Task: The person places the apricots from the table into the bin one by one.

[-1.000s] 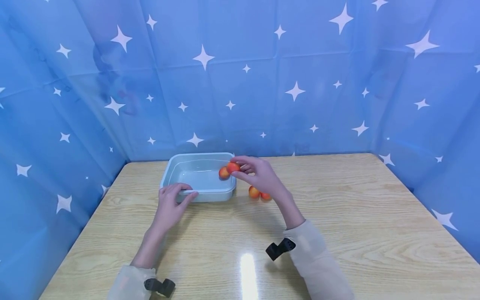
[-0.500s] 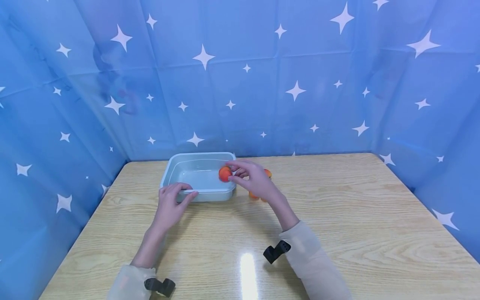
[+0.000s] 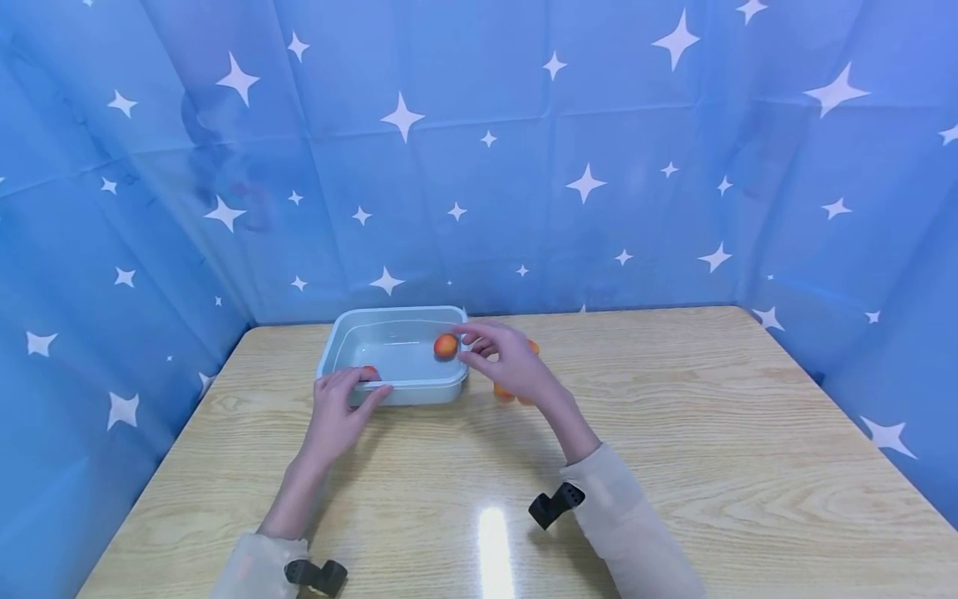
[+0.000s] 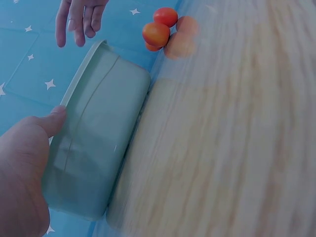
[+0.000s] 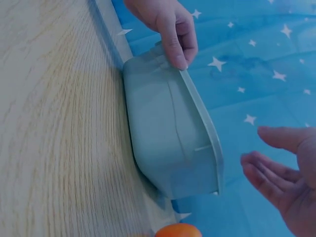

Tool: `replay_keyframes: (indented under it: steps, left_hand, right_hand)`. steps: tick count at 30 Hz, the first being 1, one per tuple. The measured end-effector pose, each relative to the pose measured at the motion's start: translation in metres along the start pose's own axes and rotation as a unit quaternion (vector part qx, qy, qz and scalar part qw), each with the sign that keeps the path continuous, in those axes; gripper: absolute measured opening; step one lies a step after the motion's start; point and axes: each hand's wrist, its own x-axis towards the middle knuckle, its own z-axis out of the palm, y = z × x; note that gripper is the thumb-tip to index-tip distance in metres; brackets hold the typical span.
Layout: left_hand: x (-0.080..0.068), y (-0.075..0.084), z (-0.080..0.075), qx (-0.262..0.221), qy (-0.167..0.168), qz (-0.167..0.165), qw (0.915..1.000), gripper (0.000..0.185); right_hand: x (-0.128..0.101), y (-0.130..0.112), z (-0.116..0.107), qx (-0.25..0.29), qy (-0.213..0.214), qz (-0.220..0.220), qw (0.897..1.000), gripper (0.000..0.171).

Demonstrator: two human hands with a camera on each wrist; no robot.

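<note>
A pale blue-green plastic basin (image 3: 337, 353) stands at the back of the wooden table (image 3: 674, 433). My left hand (image 3: 358, 393) grips its near rim, thumb against the wall (image 4: 54, 118). My right hand (image 3: 482, 349) hovers at the basin's right edge with fingers spread and nothing in them. Two orange-red fruits lie in the basin: one (image 3: 446, 346) at the right side, one (image 3: 369, 371) by my left fingers. More fruits (image 3: 503, 393) lie on the table just right of the basin, partly hidden by my right hand; the left wrist view shows three (image 4: 157, 33).
Blue star-print cloth (image 3: 599, 183) walls the table at the back and both sides. The basin (image 5: 173, 133) sits close to the back wall. Bare wood stretches across the front and right of the table.
My right hand lowered the fruit over the basin's right edge and let it go, fingers now spread. A second fruit now shows in the basin by my left hand, which has not moved.
</note>
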Motion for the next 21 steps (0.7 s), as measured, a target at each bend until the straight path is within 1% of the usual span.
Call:
replay_keyframes:
  steps: [5,12,21]
  left_hand:
    - [-0.0003,0.0003,0.0003,-0.001,-0.002,-0.001,1.0,0.019]
    - [-0.0008,0.0005,-0.0001,-0.001,-0.005,-0.005,1.0,0.02]
    - [-0.001,0.0,-0.0001,-0.001,-0.002,-0.003,1.0,0.019]
  right_hand:
    - [-0.0017,-0.0002,-0.0029,-0.006,0.001,-0.006,1.0,0.037]
    - [-0.0036,-0.0002,-0.0044,-0.015,-0.003,-0.009,1.0,0.036]
    - [-0.0085,0.0028,-0.0105,-0.022,-0.017,0.002,1.0,0.043]
